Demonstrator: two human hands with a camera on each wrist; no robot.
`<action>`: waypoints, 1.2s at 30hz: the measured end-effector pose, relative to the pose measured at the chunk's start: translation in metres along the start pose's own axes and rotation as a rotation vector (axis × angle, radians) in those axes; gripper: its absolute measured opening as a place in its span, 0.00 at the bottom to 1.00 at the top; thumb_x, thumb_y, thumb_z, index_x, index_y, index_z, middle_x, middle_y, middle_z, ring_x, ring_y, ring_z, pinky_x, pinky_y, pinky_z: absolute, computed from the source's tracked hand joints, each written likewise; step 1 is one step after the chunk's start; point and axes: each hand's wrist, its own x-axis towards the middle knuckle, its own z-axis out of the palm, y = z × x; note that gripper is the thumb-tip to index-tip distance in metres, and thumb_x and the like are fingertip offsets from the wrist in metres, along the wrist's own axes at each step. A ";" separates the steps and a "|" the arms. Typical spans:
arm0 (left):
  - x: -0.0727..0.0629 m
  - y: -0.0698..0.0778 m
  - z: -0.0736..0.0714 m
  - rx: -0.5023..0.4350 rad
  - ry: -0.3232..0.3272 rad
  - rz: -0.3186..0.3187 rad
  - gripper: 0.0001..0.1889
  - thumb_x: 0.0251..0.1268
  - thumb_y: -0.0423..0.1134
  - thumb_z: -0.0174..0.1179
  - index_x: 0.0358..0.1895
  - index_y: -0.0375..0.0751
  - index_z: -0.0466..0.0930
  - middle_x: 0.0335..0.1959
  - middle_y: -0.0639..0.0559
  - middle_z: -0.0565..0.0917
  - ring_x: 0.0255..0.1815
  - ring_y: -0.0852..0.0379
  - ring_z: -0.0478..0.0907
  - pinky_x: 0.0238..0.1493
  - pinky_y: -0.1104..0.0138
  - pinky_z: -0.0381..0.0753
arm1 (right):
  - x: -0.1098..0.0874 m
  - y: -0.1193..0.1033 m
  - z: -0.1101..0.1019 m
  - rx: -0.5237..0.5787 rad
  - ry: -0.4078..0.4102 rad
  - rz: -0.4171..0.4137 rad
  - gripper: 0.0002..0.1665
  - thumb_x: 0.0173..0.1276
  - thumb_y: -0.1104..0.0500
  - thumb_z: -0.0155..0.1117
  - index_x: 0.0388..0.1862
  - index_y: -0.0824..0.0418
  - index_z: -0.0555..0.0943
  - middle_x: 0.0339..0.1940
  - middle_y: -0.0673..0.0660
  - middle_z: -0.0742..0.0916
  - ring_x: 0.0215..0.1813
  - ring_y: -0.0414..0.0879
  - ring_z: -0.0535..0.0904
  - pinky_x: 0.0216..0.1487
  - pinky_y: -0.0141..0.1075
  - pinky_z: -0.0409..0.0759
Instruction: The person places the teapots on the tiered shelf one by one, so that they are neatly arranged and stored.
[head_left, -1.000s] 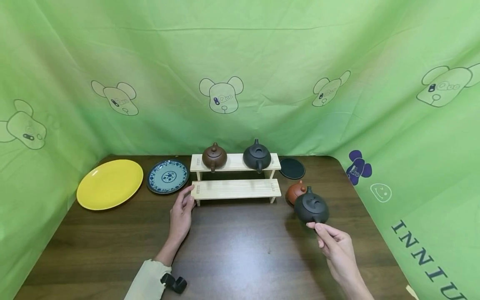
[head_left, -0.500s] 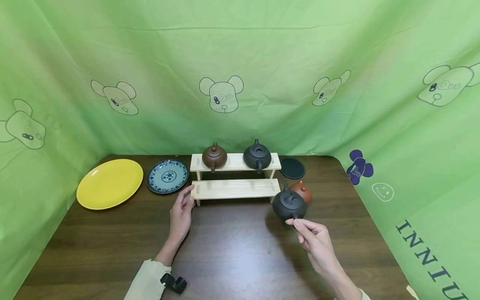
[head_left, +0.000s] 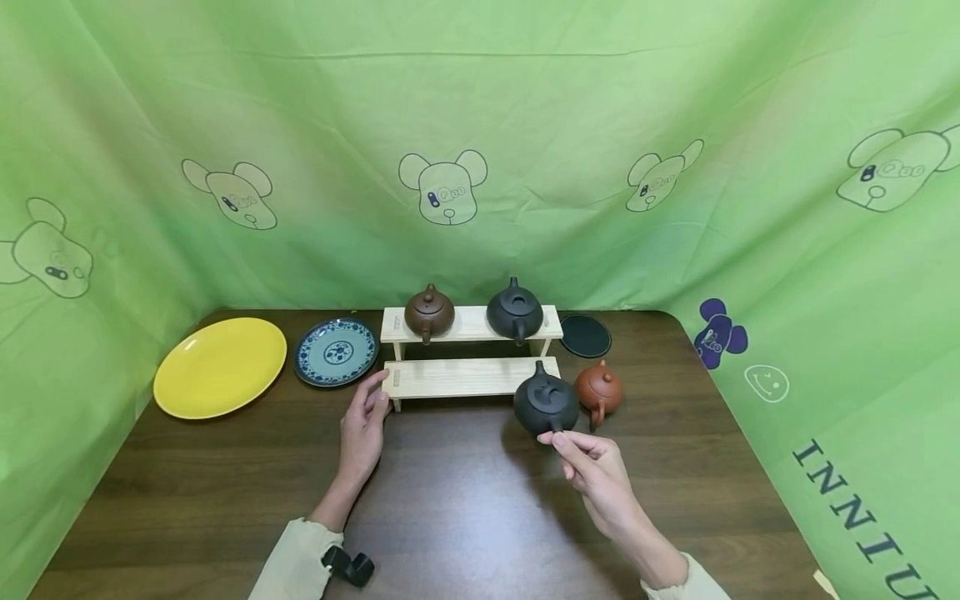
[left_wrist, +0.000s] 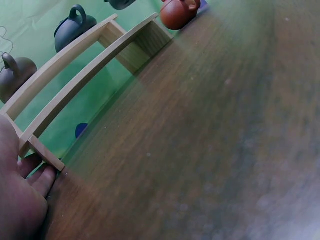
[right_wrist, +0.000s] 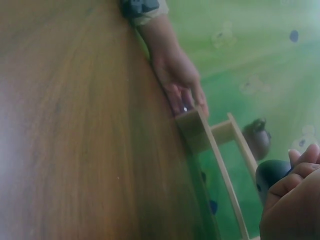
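Observation:
My right hand (head_left: pixel 600 479) pinches the handle of a black teapot (head_left: pixel 546 404), whose spout points away from me. This teapot is raised above the table and overlaps the right end of the lower wooden step (head_left: pixel 450 379). At that step's left end, my left hand (head_left: pixel 362 429) holds the edge; in the left wrist view its fingers (left_wrist: pixel 42 180) curl by the short leg. On the upper wooden step (head_left: pixel 468 321) sit a brown teapot (head_left: pixel 430 315) and another black teapot (head_left: pixel 514 313). A red-brown teapot (head_left: pixel 600 389) stands on the table, right of the held one.
Left of the steps lie a blue patterned plate (head_left: pixel 337 353) and a large yellow plate (head_left: pixel 220 368). A dark round coaster (head_left: pixel 586 336) lies at the back right. Green cloth (head_left: pixel 450 100) surrounds the brown wooden table (head_left: pixel 465 517) on its back and sides.
My right hand has carried the black teapot leftward, from in front of the red-brown teapot to the lower step's right end. The red-brown teapot now shows fully. My left hand stays put.

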 end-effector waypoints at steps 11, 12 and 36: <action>0.000 0.005 0.002 0.028 0.012 -0.010 0.19 0.90 0.41 0.55 0.75 0.51 0.81 0.54 0.42 0.93 0.41 0.62 0.82 0.42 0.70 0.76 | 0.017 0.011 0.019 -0.024 -0.068 -0.027 0.12 0.84 0.66 0.63 0.46 0.65 0.94 0.18 0.43 0.77 0.20 0.32 0.60 0.21 0.40 0.46; -0.001 0.005 0.002 0.028 0.013 -0.012 0.19 0.90 0.41 0.56 0.75 0.51 0.81 0.53 0.42 0.93 0.39 0.62 0.81 0.40 0.69 0.75 | 0.019 0.012 0.020 -0.025 -0.077 -0.033 0.12 0.84 0.66 0.63 0.46 0.67 0.93 0.18 0.43 0.77 0.20 0.32 0.60 0.21 0.40 0.46; -0.004 0.027 0.001 0.045 -0.008 -0.075 0.20 0.91 0.38 0.53 0.77 0.45 0.78 0.53 0.35 0.91 0.41 0.56 0.81 0.44 0.69 0.75 | 0.045 0.020 0.060 0.035 -0.147 -0.008 0.21 0.84 0.64 0.64 0.55 0.88 0.82 0.17 0.43 0.77 0.18 0.31 0.60 0.21 0.31 0.50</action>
